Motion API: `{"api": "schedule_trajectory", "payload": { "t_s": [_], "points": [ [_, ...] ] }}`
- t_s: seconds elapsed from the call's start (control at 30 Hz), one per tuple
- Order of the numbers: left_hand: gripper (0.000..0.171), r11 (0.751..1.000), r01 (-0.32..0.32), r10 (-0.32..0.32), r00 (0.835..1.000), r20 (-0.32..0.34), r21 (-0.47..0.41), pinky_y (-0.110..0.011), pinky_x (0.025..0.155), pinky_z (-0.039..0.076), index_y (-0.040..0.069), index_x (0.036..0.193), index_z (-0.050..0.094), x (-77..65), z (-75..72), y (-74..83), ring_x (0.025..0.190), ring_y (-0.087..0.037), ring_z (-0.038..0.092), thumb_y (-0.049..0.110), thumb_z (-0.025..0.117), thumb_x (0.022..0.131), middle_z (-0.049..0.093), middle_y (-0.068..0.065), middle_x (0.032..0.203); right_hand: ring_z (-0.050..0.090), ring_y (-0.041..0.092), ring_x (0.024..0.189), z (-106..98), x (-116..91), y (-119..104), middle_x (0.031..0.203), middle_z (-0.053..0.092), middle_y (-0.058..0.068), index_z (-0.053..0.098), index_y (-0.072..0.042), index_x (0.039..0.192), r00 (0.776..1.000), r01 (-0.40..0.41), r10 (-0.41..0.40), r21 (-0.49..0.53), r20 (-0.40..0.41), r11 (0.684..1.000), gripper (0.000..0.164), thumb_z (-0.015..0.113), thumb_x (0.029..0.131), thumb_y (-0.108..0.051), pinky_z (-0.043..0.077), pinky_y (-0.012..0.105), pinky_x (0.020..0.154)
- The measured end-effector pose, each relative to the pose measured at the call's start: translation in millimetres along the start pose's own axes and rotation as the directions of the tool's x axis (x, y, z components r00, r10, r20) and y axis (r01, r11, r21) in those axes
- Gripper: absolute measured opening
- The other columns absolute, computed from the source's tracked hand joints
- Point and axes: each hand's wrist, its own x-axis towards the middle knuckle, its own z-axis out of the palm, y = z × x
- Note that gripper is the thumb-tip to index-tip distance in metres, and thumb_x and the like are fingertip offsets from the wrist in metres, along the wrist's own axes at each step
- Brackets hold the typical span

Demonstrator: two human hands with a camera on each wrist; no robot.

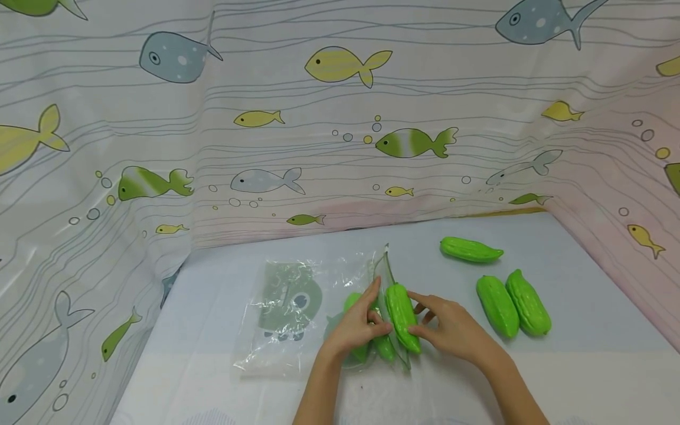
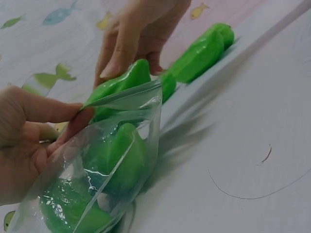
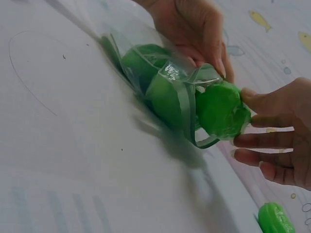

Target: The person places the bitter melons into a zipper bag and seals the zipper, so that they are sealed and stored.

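My right hand (image 1: 451, 327) holds a bumpy green bitter gourd (image 1: 402, 319) between thumb and fingers at the mouth of a clear zip bag (image 1: 332, 268). In the right wrist view, one end of this gourd (image 3: 223, 110) sits against the bag's zip edge (image 3: 189, 111). With thumb and finger, my left hand (image 1: 353, 327) pinches the bag's rim, plain in the left wrist view, where the hand (image 2: 24, 136) is at the left. Inside the bag lie two more gourds, one of them (image 2: 124, 155) near the opening. A green monster print (image 1: 289, 301) marks the bag's far part.
Three loose gourds lie on the white tabletop to the right: one farther back (image 1: 470, 249) and a side-by-side pair, left (image 1: 497, 307) and right (image 1: 528, 304). A fish-patterned curtain (image 1: 340, 171) encloses the back and sides.
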Motion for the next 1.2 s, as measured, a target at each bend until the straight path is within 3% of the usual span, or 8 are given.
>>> {"api": "schedule_trajectory", "payload": {
  "t_s": [0.17, 0.4, 0.8, 1.2],
  "points": [
    [0.094, 0.999, -0.004, 0.004, 1.000, 0.004, -0.047, -0.020, 0.065, 0.048, 0.014, 0.156, 0.012, 0.3, -0.7, -2.3, 0.067, -0.008, 0.058, -0.006, 0.068, 0.083, 0.004, -0.009, 0.161, 0.063, 0.015, 0.090, -1, -1, 2, 0.107, 0.063, -0.004, 0.046, -0.007, 0.142, 0.999, 0.020, -0.021, 0.016, 0.031, 1.000, 0.066, 0.072, 0.087, -0.032, 0.050, 0.029, 0.069],
    [0.093, 0.995, -0.003, 0.004, 1.000, 0.009, -0.096, -0.021, 0.067, 0.048, 0.017, 0.156, 0.013, -0.2, -0.2, -3.3, 0.068, -0.009, 0.058, -0.005, 0.068, 0.083, 0.002, -0.008, 0.161, 0.062, 0.013, 0.088, 3, 2, 2, 0.099, 0.063, -0.007, 0.047, -0.003, 0.141, 0.999, -0.008, 0.006, 0.037, 0.036, 0.999, 0.067, 0.073, 0.086, -0.031, 0.051, 0.033, 0.073],
    [0.094, 0.994, -0.004, 0.007, 1.000, 0.023, -0.108, -0.021, 0.070, 0.049, 0.018, 0.156, 0.013, 0.6, 0.3, -2.7, 0.071, -0.009, 0.058, -0.006, 0.068, 0.083, 0.002, -0.009, 0.161, 0.062, 0.010, 0.086, 9, 4, -1, 0.096, 0.065, -0.010, 0.055, -0.002, 0.134, 0.999, -0.015, 0.016, -0.018, 0.031, 1.000, 0.059, 0.076, 0.083, -0.023, 0.050, 0.030, 0.074],
    [0.094, 0.995, -0.005, 0.007, 1.000, 0.018, -0.100, -0.019, 0.068, 0.049, 0.018, 0.156, 0.014, 1.8, 2.5, -3.7, 0.071, -0.009, 0.059, -0.006, 0.069, 0.082, 0.002, -0.010, 0.160, 0.062, 0.013, 0.086, 16, 6, -3, 0.095, 0.067, -0.006, 0.058, 0.001, 0.129, 0.996, 0.085, -0.083, -0.061, 0.028, 0.994, 0.061, 0.079, 0.080, -0.028, 0.051, 0.031, 0.072]
  ]
}}
